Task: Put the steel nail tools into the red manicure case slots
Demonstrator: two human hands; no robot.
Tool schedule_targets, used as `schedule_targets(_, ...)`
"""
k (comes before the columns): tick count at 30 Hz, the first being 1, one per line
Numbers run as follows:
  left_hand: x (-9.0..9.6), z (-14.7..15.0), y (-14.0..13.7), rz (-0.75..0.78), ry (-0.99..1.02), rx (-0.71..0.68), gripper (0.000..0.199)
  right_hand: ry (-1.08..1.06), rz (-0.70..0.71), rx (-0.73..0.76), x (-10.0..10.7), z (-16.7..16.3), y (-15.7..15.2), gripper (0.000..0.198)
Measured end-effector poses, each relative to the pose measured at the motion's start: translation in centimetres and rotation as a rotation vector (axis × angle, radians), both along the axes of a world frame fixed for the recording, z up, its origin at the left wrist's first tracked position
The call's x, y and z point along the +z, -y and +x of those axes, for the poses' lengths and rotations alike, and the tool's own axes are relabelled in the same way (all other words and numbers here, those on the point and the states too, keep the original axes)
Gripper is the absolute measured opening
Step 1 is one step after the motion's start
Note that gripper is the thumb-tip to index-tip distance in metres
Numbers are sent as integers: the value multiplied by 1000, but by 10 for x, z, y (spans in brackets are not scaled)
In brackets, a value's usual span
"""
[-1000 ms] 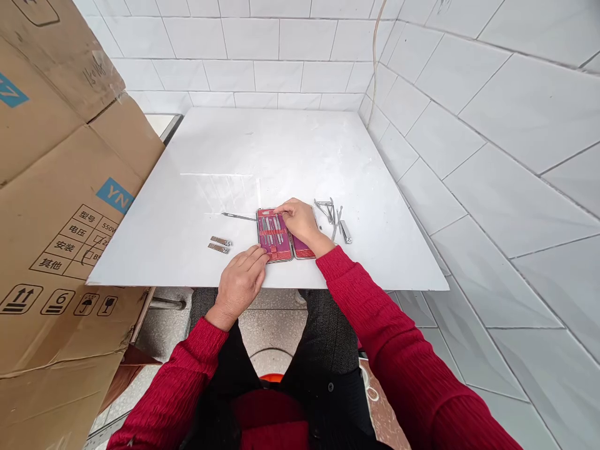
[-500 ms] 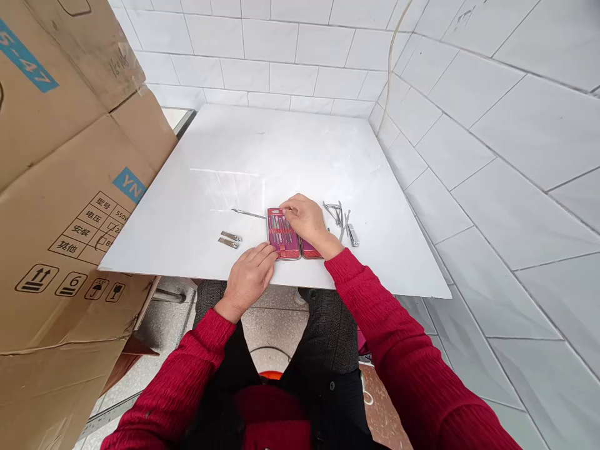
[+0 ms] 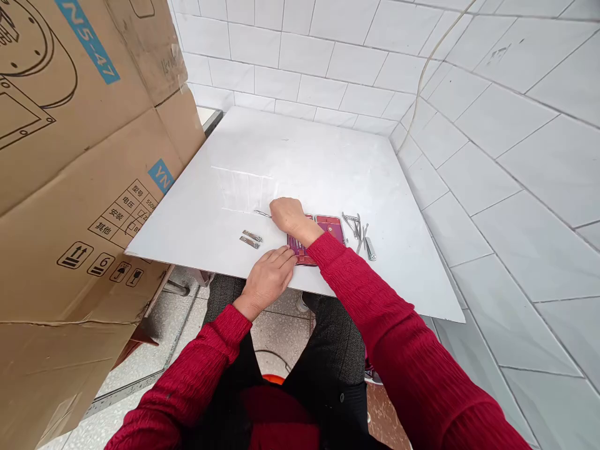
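A small red and purple manicure case [image 3: 330,226] lies opened flat on the white table, with slim tools held in its left half. My left hand [image 3: 269,278] has its fingers bent together against the case's lower left corner. Crossing over the left half, my right hand [image 3: 288,214] is closed at the right end of a thin metal tool [image 3: 262,213], whose left end sticks out on the table. The right fingertips are mostly hidden. Two nail clippers [image 3: 252,239] lie left of the case. To its right are metal nippers [image 3: 352,223] and another nail clipper [image 3: 370,249].
A large cardboard box [image 3: 112,187] stands along the left side of the white table [image 3: 398,269]. White tiled walls close off the back and right, and a pale cable [image 3: 424,69] hangs in the corner. The table's front edge is just above my legs.
My right hand has moved left from the case's upper part to the thin metal tool, uncovering the right half. My left hand stays at the case corner. The camera view has shifted and tilted.
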State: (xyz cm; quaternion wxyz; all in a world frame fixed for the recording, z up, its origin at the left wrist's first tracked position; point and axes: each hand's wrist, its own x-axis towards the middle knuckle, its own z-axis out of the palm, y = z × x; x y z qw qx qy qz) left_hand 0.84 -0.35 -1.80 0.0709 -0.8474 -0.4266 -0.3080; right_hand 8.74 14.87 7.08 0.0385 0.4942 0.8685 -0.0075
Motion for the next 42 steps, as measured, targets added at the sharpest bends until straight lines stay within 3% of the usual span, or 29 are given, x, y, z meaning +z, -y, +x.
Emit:
schedule_targets(3, 1, 0, 1, -20, 13, -1, 31, 50, 0, 28, 4, -6, -1, 28)
schedule_targets(10, 1, 0, 2, -8, 6, -4, 28, 157, 54, 251, 7, -8, 15, 26)
schedule_targets(22, 0, 0, 2, -16, 13, 6, 28, 19, 118, 218, -13, 5, 12, 23)
schedule_targets(25, 0, 0, 3, -27, 17, 3, 30, -153, 79, 101, -12, 13, 5, 19)
schedule_targets(27, 0, 0, 3, -17, 16, 1, 30, -388, -9, -2, -12, 20, 0, 13)
schedule_targets(31, 0, -1, 2, -30, 27, -2, 31, -979, -392, -149, -19, 39, -4, 11)
schedule_targets(34, 1, 0, 1, -26, 29, -3, 31, -1234, -625, -219, -26, 55, -2, 9)
schedule_targets(38, 2, -1, 0, 9, 20, 3, 30, -1406, -709, -241, -32, 77, 3, 20)
schedule_targets(42, 3, -1, -1, -8, 26, -3, 33, -1450, -664, -222, -35, 93, 5, 24)
